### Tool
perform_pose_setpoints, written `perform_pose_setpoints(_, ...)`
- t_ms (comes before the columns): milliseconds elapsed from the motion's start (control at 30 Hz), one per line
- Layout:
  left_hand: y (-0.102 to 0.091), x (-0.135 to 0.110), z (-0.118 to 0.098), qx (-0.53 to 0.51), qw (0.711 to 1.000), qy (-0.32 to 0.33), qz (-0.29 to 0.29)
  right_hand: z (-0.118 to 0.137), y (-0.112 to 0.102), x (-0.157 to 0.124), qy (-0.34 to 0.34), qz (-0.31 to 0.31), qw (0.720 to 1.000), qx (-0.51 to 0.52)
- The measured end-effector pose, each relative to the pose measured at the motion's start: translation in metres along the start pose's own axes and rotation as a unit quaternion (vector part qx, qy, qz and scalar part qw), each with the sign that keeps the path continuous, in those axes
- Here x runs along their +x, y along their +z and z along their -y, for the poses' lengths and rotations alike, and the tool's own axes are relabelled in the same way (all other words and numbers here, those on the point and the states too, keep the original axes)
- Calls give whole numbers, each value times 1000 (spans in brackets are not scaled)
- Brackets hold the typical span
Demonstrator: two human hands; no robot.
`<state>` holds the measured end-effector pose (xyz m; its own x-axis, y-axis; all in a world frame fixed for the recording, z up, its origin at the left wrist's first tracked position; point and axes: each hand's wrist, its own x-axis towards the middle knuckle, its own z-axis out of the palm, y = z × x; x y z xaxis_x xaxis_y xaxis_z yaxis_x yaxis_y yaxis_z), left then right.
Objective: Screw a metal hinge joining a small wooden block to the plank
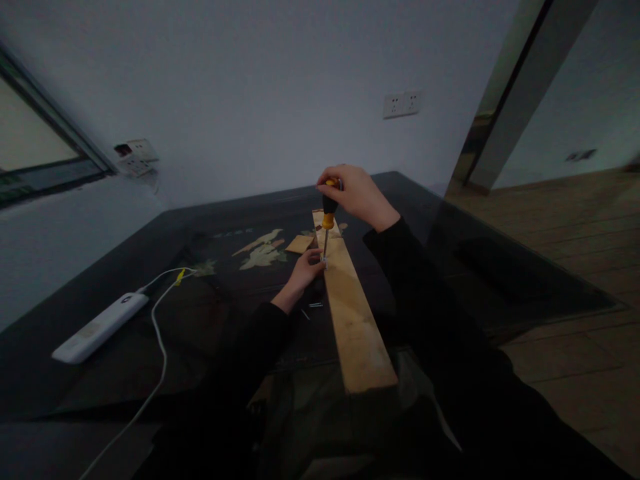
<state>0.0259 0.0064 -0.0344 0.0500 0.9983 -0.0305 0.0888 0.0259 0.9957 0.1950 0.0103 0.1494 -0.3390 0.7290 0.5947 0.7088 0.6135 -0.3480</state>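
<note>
A long pale wooden plank (355,320) lies on a dark glass table (150,347), running away from me. My right hand (357,195) is closed over the top of a screwdriver (328,217) with a yellow and black handle, held upright with its tip on the plank. My left hand (306,268) pinches at the tip, where a small screw seems to stand; the screw itself is too small to make out. A small wooden offcut (299,244) lies just left of the plank.
A white power strip (100,327) with a white cable (159,333) lies at the table's left. Two loose screws (313,308) rest beside the plank. Wall sockets (401,104) sit behind. Wooden floor (565,267) lies right of the table.
</note>
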Motion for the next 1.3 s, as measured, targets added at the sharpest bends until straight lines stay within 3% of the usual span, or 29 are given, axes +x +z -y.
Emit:
perform_pose_setpoints(167, 2, -2, -3, 9, 1000, -2, -3, 5, 11, -1, 61, -54, 995, -59)
perform_pose_setpoints(467, 0, 0, -1, 7, 1000, 8, 1, 0, -10, -2, -26, 44, 998, 31)
perform_pose_setpoints(767, 1, 2, 2, 12, 1000, 10, -5, 3, 9, -2, 60, -55, 993, -80)
perform_pose_setpoints(1100, -1, 0, 0, 35, 999, 18, -9, -5, -14, -2, -10, 65, 997, 30)
perform_pose_setpoints(1300, 1, 1, 0, 24, 1000, 13, -4, 1, 2, -3, 53, -33, 996, -62)
